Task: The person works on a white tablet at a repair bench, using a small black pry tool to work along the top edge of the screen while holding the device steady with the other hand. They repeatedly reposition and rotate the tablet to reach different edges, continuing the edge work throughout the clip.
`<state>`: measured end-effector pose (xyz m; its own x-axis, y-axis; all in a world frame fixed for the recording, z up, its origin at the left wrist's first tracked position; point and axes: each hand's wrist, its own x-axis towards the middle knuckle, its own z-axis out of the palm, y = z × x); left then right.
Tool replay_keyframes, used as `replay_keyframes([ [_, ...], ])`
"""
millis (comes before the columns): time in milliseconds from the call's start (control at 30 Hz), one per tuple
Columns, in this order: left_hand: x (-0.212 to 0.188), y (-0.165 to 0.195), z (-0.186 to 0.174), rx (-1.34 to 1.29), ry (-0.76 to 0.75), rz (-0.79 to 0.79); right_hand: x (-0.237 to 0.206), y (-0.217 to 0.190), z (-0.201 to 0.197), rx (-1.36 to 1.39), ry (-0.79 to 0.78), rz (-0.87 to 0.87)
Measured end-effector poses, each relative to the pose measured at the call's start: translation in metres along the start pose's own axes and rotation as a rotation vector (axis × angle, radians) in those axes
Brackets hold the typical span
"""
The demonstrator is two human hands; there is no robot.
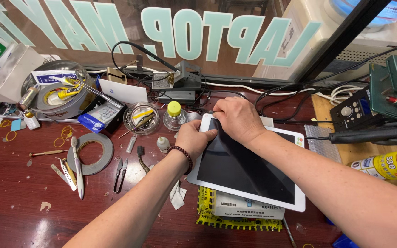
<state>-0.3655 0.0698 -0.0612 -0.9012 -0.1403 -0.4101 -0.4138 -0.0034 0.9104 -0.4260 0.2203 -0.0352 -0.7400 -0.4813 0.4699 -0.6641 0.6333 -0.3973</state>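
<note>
A white tablet [235, 165] with a dark screen lies tilted on a box with yellow-black edging [221, 219], near the front of a dark red workbench [19, 202]. My left hand [193, 138], with a bead bracelet on the wrist, presses on the tablet's upper left corner. My right hand [237, 118] sits just above it on the same top edge, fingers curled down onto the corner; whether it holds a small tool is hidden.
Left of the tablet lie a tape roll [90, 154], tweezers [66, 177], small snips [120, 173], a glass bowl [141, 118] and a yellow-capped bottle [174, 115]. A soldering stand [182, 82] stands behind. At right are a hot-air handle [373, 134], a yellow spray can [387, 164] and cables.
</note>
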Motion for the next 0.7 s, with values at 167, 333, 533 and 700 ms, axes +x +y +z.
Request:
replay_keyframes([
  [167, -0.004, 0.002, -0.001, 0.020, 0.029, -0.042, 0.034, 0.015, -0.004, 0.050, -0.375, 0.288],
  [333, -0.003, 0.000, 0.000, 0.044, 0.045, 0.026, 0.060, 0.026, 0.000, 0.295, -0.643, 0.647],
  [533, -0.001, -0.001, 0.002, 0.025, 0.060, 0.014, 0.030, 0.021, -0.005, 0.099, -0.333, 0.171],
  [700, -0.005, -0.005, 0.001, 0.020, 0.057, -0.024, 0.000, 0.000, 0.001, -0.124, -0.084, -0.018],
])
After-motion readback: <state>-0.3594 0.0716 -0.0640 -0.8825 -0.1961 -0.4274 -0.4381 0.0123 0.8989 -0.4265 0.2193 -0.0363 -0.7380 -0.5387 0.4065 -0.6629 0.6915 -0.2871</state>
